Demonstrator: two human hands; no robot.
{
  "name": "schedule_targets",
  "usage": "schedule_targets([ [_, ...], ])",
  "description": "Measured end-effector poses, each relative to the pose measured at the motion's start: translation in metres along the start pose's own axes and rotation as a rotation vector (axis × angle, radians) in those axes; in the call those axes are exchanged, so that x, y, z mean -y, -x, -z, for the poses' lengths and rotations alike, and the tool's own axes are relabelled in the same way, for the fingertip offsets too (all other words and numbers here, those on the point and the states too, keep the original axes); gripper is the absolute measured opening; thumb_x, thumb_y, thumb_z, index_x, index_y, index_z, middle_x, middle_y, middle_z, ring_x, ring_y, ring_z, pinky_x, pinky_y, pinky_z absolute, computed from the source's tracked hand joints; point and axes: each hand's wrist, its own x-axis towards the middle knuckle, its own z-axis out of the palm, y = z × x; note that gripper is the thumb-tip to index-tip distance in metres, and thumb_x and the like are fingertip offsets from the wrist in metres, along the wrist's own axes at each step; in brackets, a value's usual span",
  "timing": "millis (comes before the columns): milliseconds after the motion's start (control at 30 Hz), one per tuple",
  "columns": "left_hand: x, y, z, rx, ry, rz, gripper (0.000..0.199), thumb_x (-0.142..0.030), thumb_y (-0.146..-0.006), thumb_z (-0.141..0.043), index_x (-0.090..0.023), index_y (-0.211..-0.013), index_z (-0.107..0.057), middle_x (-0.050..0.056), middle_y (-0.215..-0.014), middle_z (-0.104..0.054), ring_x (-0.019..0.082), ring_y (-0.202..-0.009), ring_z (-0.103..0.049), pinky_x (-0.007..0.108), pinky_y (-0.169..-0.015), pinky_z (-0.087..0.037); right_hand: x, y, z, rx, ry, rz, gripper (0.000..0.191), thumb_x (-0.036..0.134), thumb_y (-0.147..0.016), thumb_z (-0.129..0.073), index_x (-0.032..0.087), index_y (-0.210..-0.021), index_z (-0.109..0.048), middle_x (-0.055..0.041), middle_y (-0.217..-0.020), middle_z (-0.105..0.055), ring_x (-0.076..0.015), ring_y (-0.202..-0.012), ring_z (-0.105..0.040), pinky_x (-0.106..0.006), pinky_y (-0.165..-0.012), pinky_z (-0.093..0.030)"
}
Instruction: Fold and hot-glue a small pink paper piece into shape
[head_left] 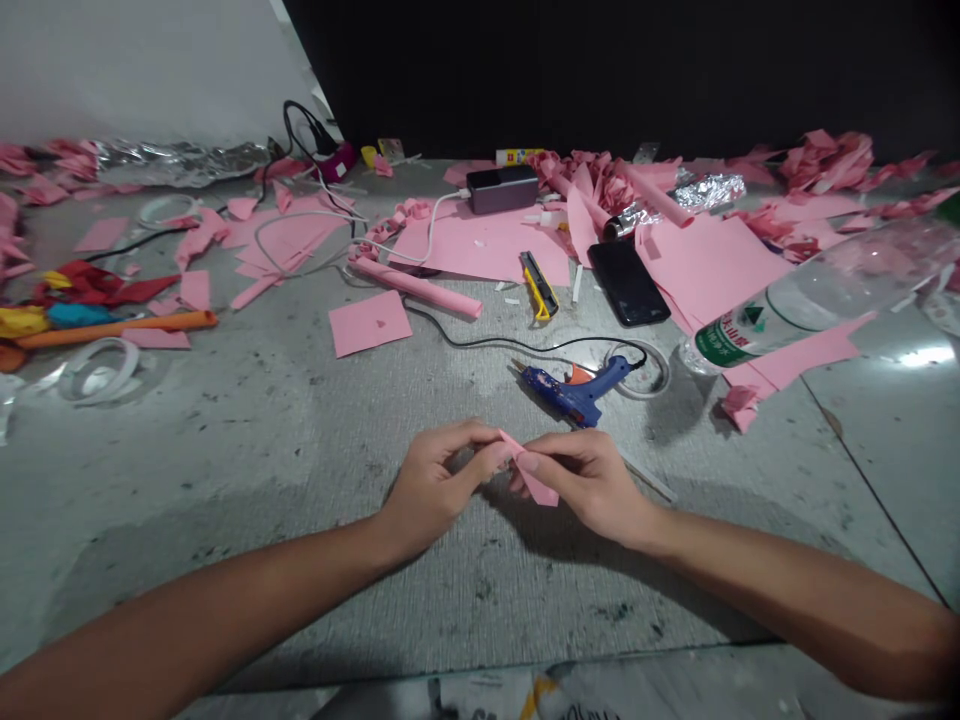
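A small folded piece of pink paper (pixel 541 487) is pinched between both hands above the grey table. My left hand (pixel 442 480) grips its upper left edge between thumb and index finger. My right hand (pixel 592 478) presses it near the middle with the thumb, and its lower corner hangs free beneath. Just beyond the right hand lies a blue glue gun (pixel 566 392) with its nozzle pointing left. A thin whitish stick (pixel 651 478) rests on the table behind the right wrist, partly hidden.
Farther back lie a yellow utility knife (pixel 538 288), a black phone (pixel 628 284), a pink paper tube (pixel 420 287) and a pink card (pixel 370 323). A plastic bottle (pixel 810 300) lies at right. Tape rolls (pixel 99 370) and crumpled pink paper line the left. A black cord (pixel 495 345) runs to the glue gun.
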Motion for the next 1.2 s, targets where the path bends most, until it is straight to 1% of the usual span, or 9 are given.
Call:
schedule_targets([
  [67,0.0011,0.0002,0.0003,-0.007,0.048,0.018,0.018,-0.032,-0.107,-0.068,-0.022,-0.102,-0.082,0.001,-0.088,-0.078,0.013,-0.079,-0.069,0.026,-0.074,-0.052,-0.0002,-0.0003,0.0014,0.005,-0.054,-0.026,0.038,0.051,-0.104,-0.072,0.018,-0.090,-0.083,-0.0065,-0.081,-0.082,-0.0169,-0.069,-0.072,-0.028,-0.064,-0.055],
  [133,0.0026,0.0003,0.0002,-0.005,0.083,0.030,0.016,-0.031,-0.106,-0.068,-0.023,-0.107,-0.082,0.001,-0.091,-0.078,0.013,-0.080,-0.069,0.025,-0.074,-0.052,0.0003,-0.0011,0.0030,0.037,-0.065,-0.040,0.041,0.054,-0.104,-0.070,0.018,-0.089,-0.082,-0.0059,-0.080,-0.081,-0.0159,-0.068,-0.070,-0.027,-0.063,-0.053],
  [267,0.0048,0.0003,-0.0001,0.019,0.099,0.022,0.015,-0.031,-0.107,-0.068,-0.023,-0.106,-0.081,0.000,-0.092,-0.077,0.013,-0.084,-0.070,0.026,-0.080,-0.053,0.0017,-0.0032,0.0036,0.091,-0.001,-0.018,0.045,0.053,-0.108,-0.065,0.017,-0.087,-0.080,-0.0044,-0.076,-0.076,-0.0140,-0.067,-0.065,-0.027,-0.065,-0.049],
  [400,0.0043,0.0011,0.0004,-0.007,0.061,-0.031,0.012,-0.029,-0.105,-0.070,-0.024,-0.100,-0.079,0.000,-0.094,-0.077,0.013,-0.088,-0.069,0.026,-0.084,-0.052,-0.0001,-0.0042,-0.0013,0.055,-0.112,-0.023,0.030,0.048,-0.101,-0.076,0.019,-0.102,-0.080,-0.0004,-0.075,-0.070,-0.0125,-0.062,-0.059,-0.027,-0.062,-0.050],
  [467,0.0038,0.0014,0.0005,-0.011,0.035,-0.042,0.013,-0.029,-0.106,-0.070,-0.024,-0.099,-0.080,0.000,-0.094,-0.078,0.013,-0.089,-0.069,0.026,-0.086,-0.052,-0.0016,-0.0041,-0.0035,0.048,-0.148,-0.019,0.026,0.045,-0.098,-0.080,0.019,-0.106,-0.081,0.0009,-0.073,-0.068,-0.0124,-0.061,-0.057,-0.027,-0.061,-0.051],
  [600,0.0033,0.0014,0.0000,-0.011,0.038,-0.019,0.015,-0.031,-0.106,-0.069,-0.023,-0.100,-0.080,0.001,-0.093,-0.079,0.014,-0.086,-0.070,0.027,-0.083,-0.053,-0.0030,-0.0028,-0.0032,0.043,-0.124,-0.009,0.023,0.041,-0.101,-0.076,0.020,-0.107,-0.083,-0.0019,-0.079,-0.074,-0.0125,-0.063,-0.060,-0.027,-0.061,-0.051],
  [767,0.0040,0.0014,-0.0005,-0.009,0.060,0.009,0.015,-0.030,-0.106,-0.069,-0.021,-0.101,-0.080,0.002,-0.092,-0.078,0.014,-0.085,-0.070,0.027,-0.082,-0.054,-0.0034,-0.0008,-0.0008,0.046,-0.099,-0.017,0.025,0.041,-0.103,-0.073,0.021,-0.114,-0.084,-0.0050,-0.086,-0.080,-0.0153,-0.069,-0.068,-0.027,-0.062,-0.052],
  [1000,0.0045,-0.0001,-0.0009,-0.022,0.082,0.038,0.016,-0.028,-0.105,-0.068,-0.020,-0.098,-0.080,0.003,-0.093,-0.078,0.015,-0.087,-0.070,0.027,-0.080,-0.054,-0.0046,0.0004,-0.0007,0.049,-0.120,-0.015,0.026,0.040,-0.105,-0.071,0.022,-0.118,-0.084,-0.0065,-0.094,-0.083,-0.0140,-0.066,-0.066,-0.028,-0.062,-0.054],
  [1200,0.0011,-0.0009,-0.0012,-0.026,0.099,0.038,0.015,-0.030,-0.103,-0.071,-0.020,-0.097,-0.080,0.001,-0.087,-0.076,0.013,-0.081,-0.068,0.026,-0.076,-0.053,-0.0043,-0.0007,-0.0014,0.031,-0.105,-0.008,0.026,0.041,-0.103,-0.075,0.021,-0.117,-0.085,-0.0040,-0.083,-0.079,-0.0138,-0.064,-0.065,-0.027,-0.060,-0.053],
])
